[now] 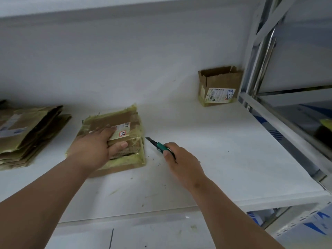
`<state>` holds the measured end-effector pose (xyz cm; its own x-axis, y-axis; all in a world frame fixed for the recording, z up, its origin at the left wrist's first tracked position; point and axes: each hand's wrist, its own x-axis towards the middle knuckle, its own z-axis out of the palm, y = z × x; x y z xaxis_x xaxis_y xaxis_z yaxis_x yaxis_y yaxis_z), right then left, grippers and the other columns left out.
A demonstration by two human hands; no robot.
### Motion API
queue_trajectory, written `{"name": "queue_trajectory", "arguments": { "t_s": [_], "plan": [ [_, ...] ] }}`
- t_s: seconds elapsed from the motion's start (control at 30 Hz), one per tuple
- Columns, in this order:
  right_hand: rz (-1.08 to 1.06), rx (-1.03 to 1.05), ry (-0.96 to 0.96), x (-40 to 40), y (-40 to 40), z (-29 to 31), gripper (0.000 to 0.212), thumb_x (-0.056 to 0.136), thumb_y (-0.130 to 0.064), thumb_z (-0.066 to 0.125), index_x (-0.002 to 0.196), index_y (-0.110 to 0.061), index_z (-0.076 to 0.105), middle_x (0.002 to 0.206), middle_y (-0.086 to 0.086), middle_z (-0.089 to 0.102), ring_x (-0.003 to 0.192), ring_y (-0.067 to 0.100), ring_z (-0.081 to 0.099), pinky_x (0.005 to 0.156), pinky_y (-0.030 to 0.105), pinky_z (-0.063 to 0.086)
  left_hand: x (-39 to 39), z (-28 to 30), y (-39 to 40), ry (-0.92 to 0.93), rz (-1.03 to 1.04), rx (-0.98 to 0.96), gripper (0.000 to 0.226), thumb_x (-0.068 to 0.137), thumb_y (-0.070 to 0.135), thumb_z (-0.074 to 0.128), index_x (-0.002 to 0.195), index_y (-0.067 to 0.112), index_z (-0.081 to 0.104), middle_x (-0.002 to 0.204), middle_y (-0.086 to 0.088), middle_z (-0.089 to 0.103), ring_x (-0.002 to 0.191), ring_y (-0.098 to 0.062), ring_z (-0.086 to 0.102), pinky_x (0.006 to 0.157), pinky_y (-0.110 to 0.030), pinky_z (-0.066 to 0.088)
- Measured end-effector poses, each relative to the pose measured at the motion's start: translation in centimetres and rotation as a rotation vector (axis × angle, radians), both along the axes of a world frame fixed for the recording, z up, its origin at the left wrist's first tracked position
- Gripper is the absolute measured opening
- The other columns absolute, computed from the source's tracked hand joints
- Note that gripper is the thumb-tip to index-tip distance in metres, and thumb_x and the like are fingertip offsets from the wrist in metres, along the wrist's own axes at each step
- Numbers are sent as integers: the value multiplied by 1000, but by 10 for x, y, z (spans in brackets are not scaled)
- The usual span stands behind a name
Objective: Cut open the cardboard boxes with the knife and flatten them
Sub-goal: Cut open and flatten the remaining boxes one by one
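Note:
A flattened cardboard box (125, 123) with yellowish tape and a white label lies on the white table (224, 150). My left hand (97, 146) lies on top of it, fingers across its upper face and thumb curled round its near right edge. My right hand (181, 160) grips a green-handled utility knife (158, 145), its dark blade out and pointing left at the box's right edge, a short gap away. An open, upright cardboard box (220, 86) with a shipping label stands at the back right against the wall.
A stack of flattened boxes (30, 133) lies at the left of the table. A metal shelving rack (269, 69) stands along the right side. Small cardboard scraps dot the table. Blue-and-white cartons (312, 227) sit below at the right.

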<state>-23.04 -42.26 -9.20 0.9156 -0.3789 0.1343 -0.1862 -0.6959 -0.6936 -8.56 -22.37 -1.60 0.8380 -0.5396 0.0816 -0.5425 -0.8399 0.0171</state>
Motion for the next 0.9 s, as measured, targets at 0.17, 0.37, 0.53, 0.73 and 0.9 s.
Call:
{"name": "queue_trajectory", "arguments": {
  "t_s": [0.17, 0.37, 0.53, 0.73, 0.9],
  "plan": [
    [85, -16, -54, 2, 3, 3, 27, 107, -32, 32, 127, -26, 50, 87, -7, 52, 71, 10, 49, 61, 27, 38, 20, -2, 2, -45, -43, 17, 82, 74, 81, 15, 146, 46, 34, 143, 4, 52, 124, -25, 53, 87, -34, 42],
    [59, -5, -53, 11, 8, 6, 24, 107, -29, 33, 122, -23, 50, 80, -10, 50, 67, 8, 48, 59, 27, 36, 39, 1, 2, -68, -73, 9, 103, 59, 93, -4, 142, 48, 38, 140, 7, 56, 123, -22, 56, 82, -31, 44],
    [22, 34, -72, 18, 10, 7, 23, 107, -27, 33, 119, -19, 51, 81, -6, 56, 65, 11, 49, 56, 27, 35, 51, 1, 3, -53, -99, -16, 112, 54, 97, -8, 142, 47, 40, 139, 8, 56, 125, -21, 54, 90, -33, 48],
    [-33, 78, -87, 26, 13, 8, 23, 106, -27, 34, 118, -21, 52, 73, -8, 55, 63, 13, 51, 57, 28, 36, 60, 6, -1, -14, -122, -31, 111, 54, 98, -6, 141, 47, 42, 146, 14, 49, 133, -18, 47, 99, -34, 44],
    [-68, 99, -106, 33, 15, 10, 22, 105, -28, 33, 113, -24, 53, 78, -2, 63, 67, 18, 58, 59, 34, 44, 65, 8, -3, -8, -127, -28, 104, 59, 94, -3, 140, 48, 42, 143, 15, 51, 130, -18, 50, 95, -33, 44]
  ]
}}
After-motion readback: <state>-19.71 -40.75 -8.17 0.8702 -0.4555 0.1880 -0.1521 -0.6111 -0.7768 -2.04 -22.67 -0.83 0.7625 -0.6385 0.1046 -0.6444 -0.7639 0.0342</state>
